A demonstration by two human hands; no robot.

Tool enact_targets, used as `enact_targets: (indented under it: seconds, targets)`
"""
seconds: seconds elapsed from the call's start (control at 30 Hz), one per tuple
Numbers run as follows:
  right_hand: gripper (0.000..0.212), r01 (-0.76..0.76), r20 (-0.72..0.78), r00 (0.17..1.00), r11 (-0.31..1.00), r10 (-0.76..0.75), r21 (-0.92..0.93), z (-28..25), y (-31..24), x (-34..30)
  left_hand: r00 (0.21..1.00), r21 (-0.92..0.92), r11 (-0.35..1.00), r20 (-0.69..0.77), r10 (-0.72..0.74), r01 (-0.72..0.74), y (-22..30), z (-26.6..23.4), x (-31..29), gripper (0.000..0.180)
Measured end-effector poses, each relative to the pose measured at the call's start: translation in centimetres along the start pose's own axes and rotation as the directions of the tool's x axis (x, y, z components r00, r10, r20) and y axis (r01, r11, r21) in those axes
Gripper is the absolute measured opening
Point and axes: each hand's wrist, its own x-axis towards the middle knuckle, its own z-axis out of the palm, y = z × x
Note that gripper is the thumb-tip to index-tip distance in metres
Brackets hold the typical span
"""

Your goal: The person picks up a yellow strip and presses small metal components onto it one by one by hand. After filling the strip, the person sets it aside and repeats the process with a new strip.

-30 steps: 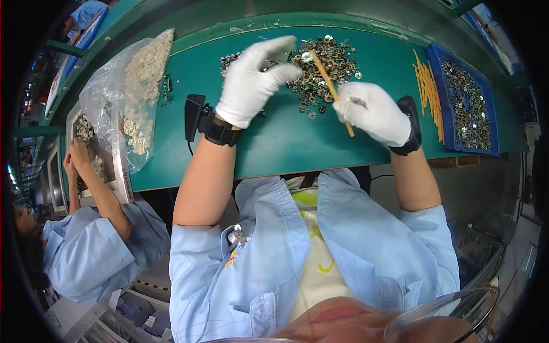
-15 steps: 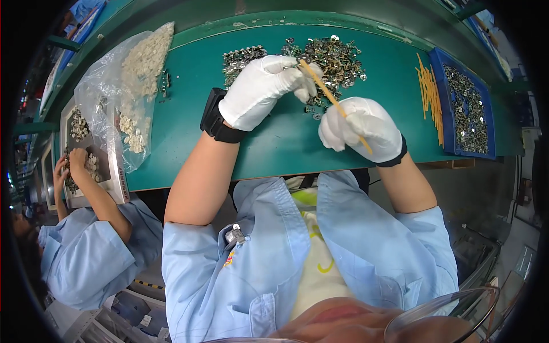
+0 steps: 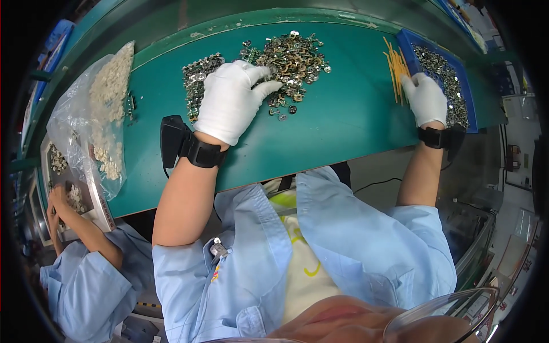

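My left hand (image 3: 230,102), in a white glove, reaches to the near left side of a loose pile of small shiny metal parts (image 3: 297,60). Its thumb and forefinger point apart into the pile's edge, and no held part shows between them. Under and left of this hand lie more metal parts in tidy rows (image 3: 193,91), partly hidden by the glove. Far to the right, my right hand (image 3: 426,102), gloved too, rests with its fingertips at a bundle of thin yellow sticks (image 3: 394,68) on the green table (image 3: 337,120). Its fingers look slightly parted.
A blue bin (image 3: 470,108) full of small metal parts stands right of the sticks. At the left, a clear plastic bag (image 3: 71,117) holds pale pieces (image 3: 111,77). A co-worker's hands (image 3: 57,200) work over a tray at the far left.
My right hand has moved right to the stick bundle, and the yellow stick is no longer between my hands. My left hand has lowered to the metal pile. The view has shifted.
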Motion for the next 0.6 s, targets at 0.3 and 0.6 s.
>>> enact_targets:
  seconds: [0.3, 0.6]
  targets:
    - [0.025, 0.559, -0.196, 0.815, 0.652, -0.545, 0.512, -1.7, -9.3, -0.1, 0.994, 0.050, 0.998, -0.100, 0.043, -0.039, -0.7, 0.0, 0.0, 0.028]
    - [0.019, 0.862, -0.497, 0.476, 0.272, -0.726, 0.428, 3.3, -18.9, 1.1, 0.899, -0.324, 0.920, -0.300, -0.319, 0.218, -4.3, -1.6, 0.6, 0.026]
